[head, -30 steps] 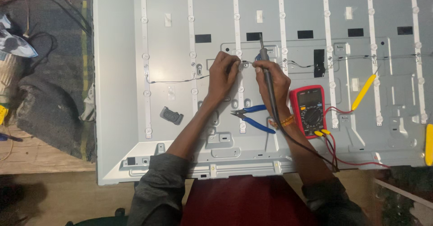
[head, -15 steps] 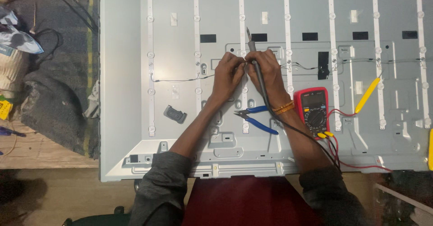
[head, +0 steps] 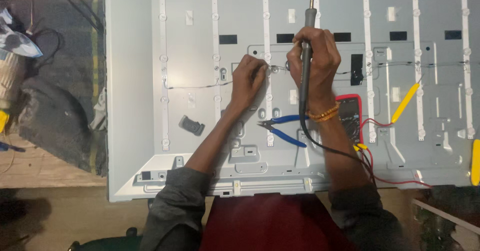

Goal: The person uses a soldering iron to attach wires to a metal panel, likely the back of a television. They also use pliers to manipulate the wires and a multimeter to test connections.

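Far left: dark cloth [head: 50,116] w/ black cables on a wooden tabletop [head: 45,168], crumpled foil-like wrap at the edge. Next, a big white backlight panel [head: 132,106] lies flat, w/ vertical LED strips [head: 215,56] running top to bottom and black tape patches. A small grey clip [head: 192,125] sits loose on the panel, left of the arms.

Left hand [head: 248,78] is on the panel near centre, grip pressed together, thumb & fingertips pinching a thin wire [head: 195,86] right at an LED strip; the wire trails off to the left across the panel. Below, between the forearms, blue-handled cutters [head: 282,128] lie on the panel, jaws pointing left.

Right hand [head: 316,61] is just beside the left, fist closed round a soldering iron [head: 307,46], held upright-ish w/ tip pointing up & away from the panel surface; its black cord runs down past the wrist, which wears a beaded band. A red multimeter [head: 350,116] lies partly under the right forearm, red & black leads going right. Further right: a yellow probe [head: 405,102] on the panel, another yellow tool [head: 475,162] at the far right edge.
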